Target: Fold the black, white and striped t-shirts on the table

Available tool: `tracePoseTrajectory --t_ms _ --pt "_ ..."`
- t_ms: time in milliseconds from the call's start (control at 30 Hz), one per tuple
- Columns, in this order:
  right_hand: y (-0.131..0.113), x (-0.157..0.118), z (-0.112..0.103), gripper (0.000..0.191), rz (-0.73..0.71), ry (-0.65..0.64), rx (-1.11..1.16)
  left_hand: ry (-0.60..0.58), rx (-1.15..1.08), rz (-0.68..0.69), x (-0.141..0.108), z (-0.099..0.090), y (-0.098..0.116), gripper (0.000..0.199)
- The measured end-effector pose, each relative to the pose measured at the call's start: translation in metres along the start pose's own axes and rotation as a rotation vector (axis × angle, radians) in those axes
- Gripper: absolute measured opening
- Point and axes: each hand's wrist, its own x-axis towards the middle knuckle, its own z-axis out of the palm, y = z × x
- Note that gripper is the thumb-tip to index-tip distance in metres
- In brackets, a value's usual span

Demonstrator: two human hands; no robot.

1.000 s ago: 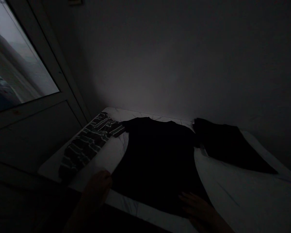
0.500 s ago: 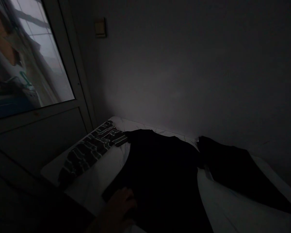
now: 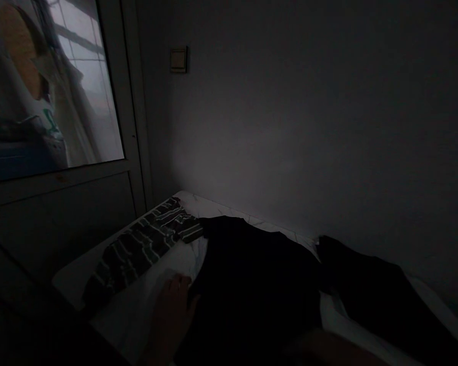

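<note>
A black garment [image 3: 252, 274] lies spread over the pale, marble-patterned table [image 3: 137, 310]. Its left edge is under or beside the fingers of my left hand [image 3: 171, 310], which are bent and close together at the cloth; the dim light hides how much fabric they hold. Low in the view, my right hand [image 3: 320, 345] is a dark blur over the garment's lower right part, its fingers not distinguishable. A striped garment [image 3: 137, 249] lies to the left, and a second black garment [image 3: 381, 290] to the right.
Behind the table rises a grey wall [image 3: 290, 122] with a light switch [image 3: 178, 59]. At the left stands a door [image 3: 135, 127] with a glass pane, through which hanging cloth [image 3: 70, 112] and a blue object [image 3: 19, 160] show.
My left hand has moved up and left to the black garment's left edge. My right hand has come into view at the bottom. The camera view has shifted slightly.
</note>
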Motion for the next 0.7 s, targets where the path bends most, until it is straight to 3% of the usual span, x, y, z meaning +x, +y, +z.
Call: tracePoseTrajectory --t_ms 100,200,267,333,400,500,600,700 --pt "-0.024 0.099 -0.031 0.032 -0.05 0.003 -0.071 0.011 0.086 -0.026 0.016 0.003 0.0 0.033" --pt "-0.049 0.219 -0.056 0.032 0.065 0.225 -0.21 -0.003 0.158 0.006 0.037 0.009 0.006 0.035" --pt "-0.057 0.285 -0.06 0.04 0.115 0.308 -0.212 -0.032 0.207 0.019 0.054 0.011 0.016 0.037" --pt "-0.057 0.33 -0.054 0.048 0.13 0.36 -0.192 -0.074 0.243 0.019 0.069 0.013 0.029 0.04" --pt "-0.051 0.356 -0.044 0.057 0.117 0.386 -0.16 -0.124 0.255 0.017 0.077 0.015 0.038 0.044" --pt "-0.038 0.374 -0.03 0.062 0.074 0.402 -0.092 -0.213 0.225 -0.007 0.075 0.016 0.043 0.049" --pt "-0.024 0.381 -0.026 0.05 0.048 0.443 0.008 -0.319 0.174 -0.053 0.068 0.01 0.039 0.05" --pt "-0.007 0.382 -0.032 0.029 0.059 0.573 0.142 -0.419 0.128 -0.066 0.059 0.001 0.033 0.043"
